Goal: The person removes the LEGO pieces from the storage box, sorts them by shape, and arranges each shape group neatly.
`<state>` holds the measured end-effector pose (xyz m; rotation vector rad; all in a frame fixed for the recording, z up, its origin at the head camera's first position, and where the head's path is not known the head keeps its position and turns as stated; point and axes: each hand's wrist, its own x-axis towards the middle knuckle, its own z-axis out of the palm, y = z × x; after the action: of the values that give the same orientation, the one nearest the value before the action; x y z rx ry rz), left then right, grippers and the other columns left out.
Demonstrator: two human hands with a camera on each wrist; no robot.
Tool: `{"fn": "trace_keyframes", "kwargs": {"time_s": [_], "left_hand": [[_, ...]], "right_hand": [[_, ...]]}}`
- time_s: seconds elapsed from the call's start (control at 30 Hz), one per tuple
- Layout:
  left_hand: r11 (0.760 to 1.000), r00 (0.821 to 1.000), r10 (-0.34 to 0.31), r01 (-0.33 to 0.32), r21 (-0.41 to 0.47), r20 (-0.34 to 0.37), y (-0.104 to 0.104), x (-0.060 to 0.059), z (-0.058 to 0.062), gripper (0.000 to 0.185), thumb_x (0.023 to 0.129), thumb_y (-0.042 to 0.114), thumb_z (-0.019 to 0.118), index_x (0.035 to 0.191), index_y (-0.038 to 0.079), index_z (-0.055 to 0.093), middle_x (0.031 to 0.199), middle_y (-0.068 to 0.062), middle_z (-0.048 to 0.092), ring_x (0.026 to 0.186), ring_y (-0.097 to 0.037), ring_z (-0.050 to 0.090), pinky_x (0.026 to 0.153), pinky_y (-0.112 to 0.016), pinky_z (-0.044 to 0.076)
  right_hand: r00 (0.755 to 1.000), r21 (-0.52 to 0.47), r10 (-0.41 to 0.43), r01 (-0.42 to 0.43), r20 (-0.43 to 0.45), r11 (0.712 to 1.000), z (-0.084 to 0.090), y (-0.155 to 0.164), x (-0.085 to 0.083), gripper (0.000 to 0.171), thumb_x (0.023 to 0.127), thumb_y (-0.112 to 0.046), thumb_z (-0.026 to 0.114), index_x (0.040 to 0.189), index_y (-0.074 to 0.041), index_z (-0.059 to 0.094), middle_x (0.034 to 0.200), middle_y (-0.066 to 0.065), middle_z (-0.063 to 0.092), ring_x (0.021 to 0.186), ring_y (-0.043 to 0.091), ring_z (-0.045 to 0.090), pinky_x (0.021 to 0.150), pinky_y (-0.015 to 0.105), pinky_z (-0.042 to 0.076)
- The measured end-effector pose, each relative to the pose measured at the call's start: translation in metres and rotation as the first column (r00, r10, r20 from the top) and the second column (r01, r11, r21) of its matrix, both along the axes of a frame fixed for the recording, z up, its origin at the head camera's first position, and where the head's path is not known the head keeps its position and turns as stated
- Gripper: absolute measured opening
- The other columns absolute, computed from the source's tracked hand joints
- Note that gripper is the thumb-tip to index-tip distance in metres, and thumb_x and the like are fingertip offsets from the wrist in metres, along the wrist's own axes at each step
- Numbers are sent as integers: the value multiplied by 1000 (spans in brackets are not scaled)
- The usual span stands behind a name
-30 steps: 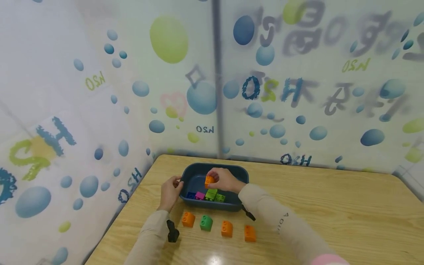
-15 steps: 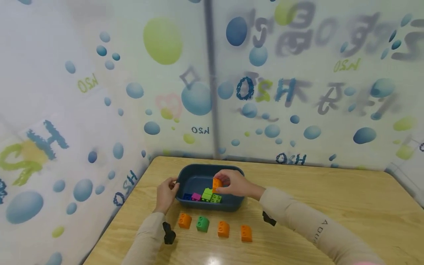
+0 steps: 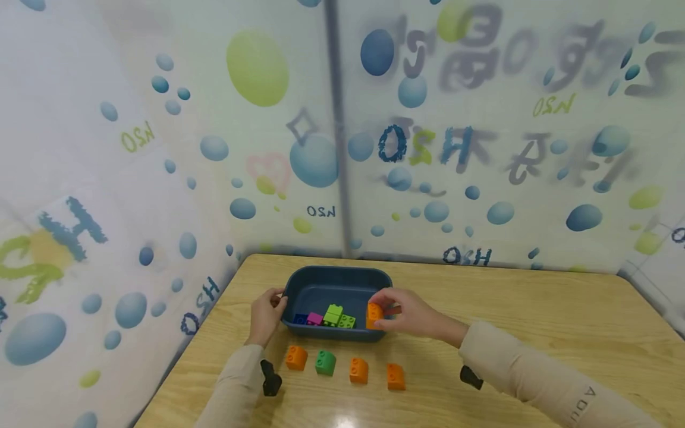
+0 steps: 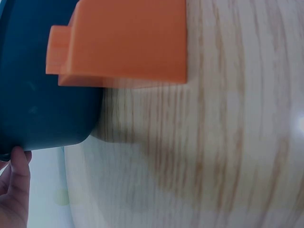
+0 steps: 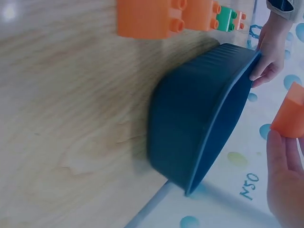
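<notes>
A dark blue bin stands on the wooden table. My left hand grips its left rim; the same hand shows on that rim in the right wrist view. My right hand pinches an orange brick at the bin's right front corner; the right wrist view shows this brick beside my fingers. Inside the bin lie blue, magenta and green bricks. The left wrist view has the bin wall and an orange brick close up.
In front of the bin a row of loose bricks lies on the table: orange, green, orange, orange. Bubble-patterned walls close the table's far and left sides. Bare wood stretches to the right.
My right hand has carried the orange brick from over the middle of the bin rightward and down to its right front corner. My left hand has stayed on the rim.
</notes>
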<state>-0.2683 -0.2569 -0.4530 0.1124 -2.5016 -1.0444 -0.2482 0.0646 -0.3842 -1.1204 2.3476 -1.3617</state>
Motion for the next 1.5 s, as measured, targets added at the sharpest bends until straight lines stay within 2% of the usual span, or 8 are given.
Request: {"fn": "trace_keyframes", "kwargs": {"time_s": [0.13, 0.5, 0.8, 1.03, 1.3, 1.5], "left_hand": [[1000, 1000, 1, -1, 6, -1, 1, -1, 0, 19, 81, 5, 61, 99, -2, 63, 71, -9, 60, 63, -18, 52, 56, -28, 43], [1000, 1000, 0, 0, 9, 13, 2, 1, 1, 19, 81, 4, 61, 99, -3, 63, 72, -10, 60, 64, -19, 53, 56, -28, 43], [1000, 1000, 6, -6, 6, 4, 1, 4, -2, 20, 81, 4, 61, 99, -3, 63, 71, -10, 60, 64, -19, 53, 56, -28, 43], [1000, 1000, 7, -7, 9, -10, 2, 2, -1, 19, 81, 6, 61, 98, -2, 63, 72, -10, 59, 64, -19, 52, 56, -28, 43], [1000, 1000, -4, 4, 9, -2, 1, 2, 1, 19, 82, 6, 60, 100, -2, 63, 73, -10, 60, 65, -19, 52, 56, -28, 42], [1000, 1000, -6, 6, 16, 14, 1, 2, 2, 20, 83, 6, 59, 101, -2, 63, 74, -11, 59, 66, -19, 52, 57, -27, 42]], "right_hand": [[999, 4, -37, 37, 13, 999, -4, 15, 8, 32, 80, -15, 65, 107, -1, 55, 98, 5, 55, 88, 19, 54, 79, 38, 46], [997, 36, -76, 75, 18, 996, -30, 47, 26, 32, 78, -14, 67, 105, 0, 57, 99, 6, 56, 87, 16, 54, 75, 35, 48], [991, 15, -92, 91, 98, 996, -54, 65, 41, 35, 78, -16, 67, 106, 0, 56, 102, 9, 56, 87, 14, 54, 74, 33, 48], [984, 26, -133, 130, 120, 991, -70, 77, 48, 38, 77, -18, 68, 107, 3, 55, 102, 11, 56, 88, 12, 54, 73, 30, 48], [972, 66, -156, 147, 173, 987, -78, 83, 54, 39, 76, -19, 69, 107, 2, 55, 104, 12, 56, 88, 15, 54, 74, 31, 48], [974, 38, -133, 128, 183, 991, -82, 87, 60, 39, 76, -17, 69, 106, 4, 55, 104, 15, 56, 89, 12, 55, 73, 31, 48]]}}
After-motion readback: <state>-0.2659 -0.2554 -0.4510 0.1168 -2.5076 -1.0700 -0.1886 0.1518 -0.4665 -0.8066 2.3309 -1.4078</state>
